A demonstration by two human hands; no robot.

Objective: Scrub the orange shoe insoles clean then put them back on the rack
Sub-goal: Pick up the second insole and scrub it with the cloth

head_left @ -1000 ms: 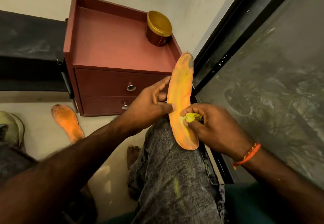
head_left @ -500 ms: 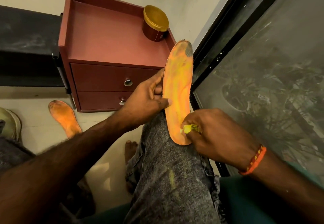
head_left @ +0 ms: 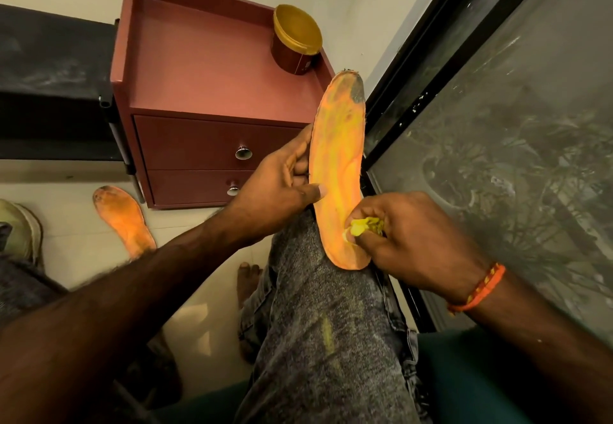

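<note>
Your left hand (head_left: 282,185) grips the orange insole (head_left: 336,165) at its left edge, about midway along its length: the thumb lies across the face of the insole and the fingers curl behind it. The insole stands lengthwise on your right knee (head_left: 318,277), its lower end resting on the grey denim and its upper end tilted away from you, toward the cabinet. The upper end carries a dark grey soiled patch; the rest of the face shows yellow and orange streaks.

Your right hand (head_left: 411,241) pinches a small yellow scrubbing pad (head_left: 363,226) between thumb and curled fingers. The pad is pressed against the lower right part of the insole face. An orange thread band (head_left: 477,291) sits on that wrist.

The second insole (head_left: 124,221) lies flat on the pale floor (head_left: 66,251) to the left, just in front of the cabinet base, well apart from both hands. Its far end is darkened with dirt.

The red-brown cabinet (head_left: 205,75) has two drawers with metal knobs. A round jar with a gold lid (head_left: 295,42) stands at the right rear corner of its top. A dark-framed glass panel (head_left: 497,125) runs along your right side. A bare foot (head_left: 247,277) rests on the floor below the knee. The rack cannot be identified from this view.
</note>
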